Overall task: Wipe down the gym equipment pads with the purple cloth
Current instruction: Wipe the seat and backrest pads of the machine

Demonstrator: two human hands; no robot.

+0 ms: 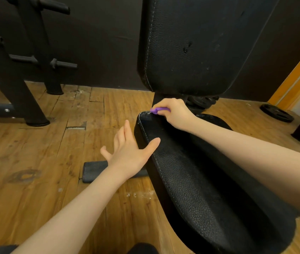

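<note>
Seat pad [209, 189]: black textured upholstery, pale stitching along its left edge, running from the near foreground away toward the backrest.
Left hand [127, 153]: fingers straight and spread, thumb tip resting on the seat pad's left edge, holding nothing.
Foam roller [95, 171]: grey, lay on the wooden floor [35, 162] just beyond the left forearm.
Right hand [175, 112]: fingers curled round the purple cloth [159, 110], pressing it against the far end of the seat pad at a scuffed whitish corner.
Back pad [191, 43]: black, upright, behind the seat.
Weight plate [276, 113]: flat on the floor, far right.
Black rack frame [17, 70]: far left.
</note>
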